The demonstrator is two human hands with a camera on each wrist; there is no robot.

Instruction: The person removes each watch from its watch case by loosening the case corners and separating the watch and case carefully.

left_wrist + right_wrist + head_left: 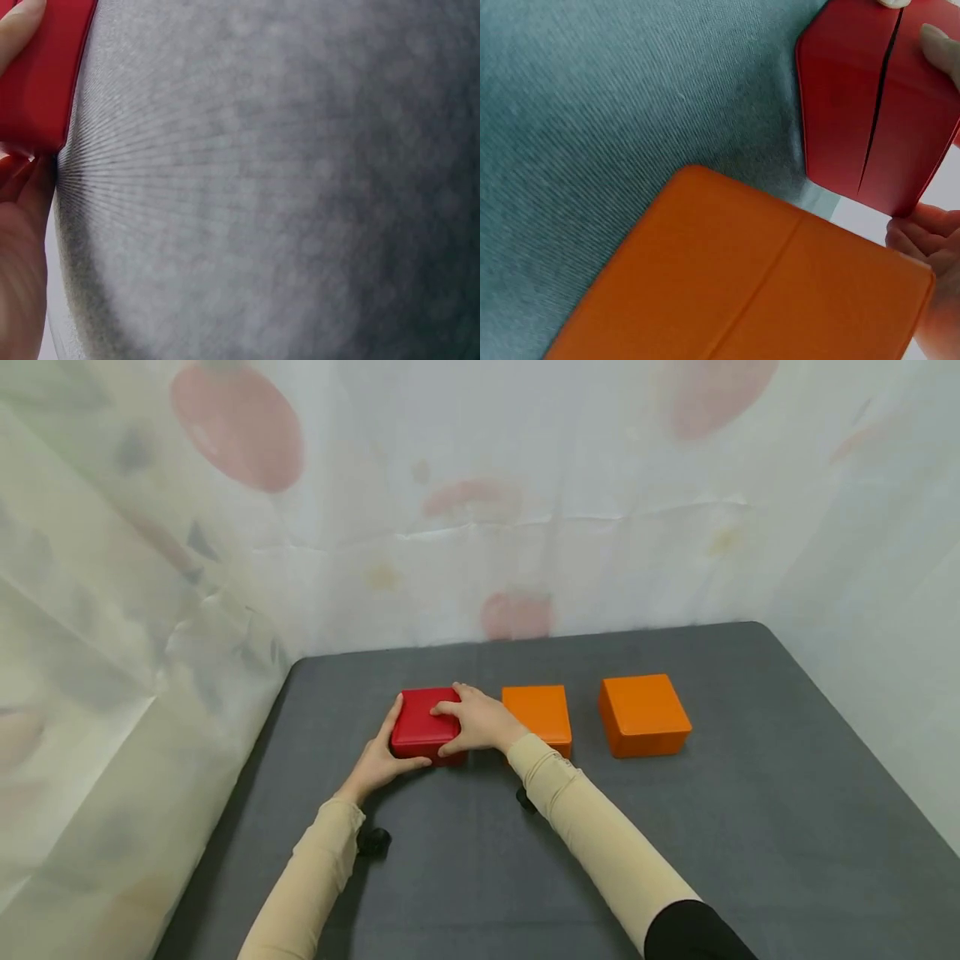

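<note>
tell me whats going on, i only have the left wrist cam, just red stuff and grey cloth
Observer: Both hands grip a red box; the left hand holds its near left corner.
Operator: where's the right hand
Observer: The right hand lies over the box top, thumb on the near side.
Operator: anything else on the table
Observer: Two orange boxes: the near orange box just right of the red one, the far orange box apart, further right.
</note>
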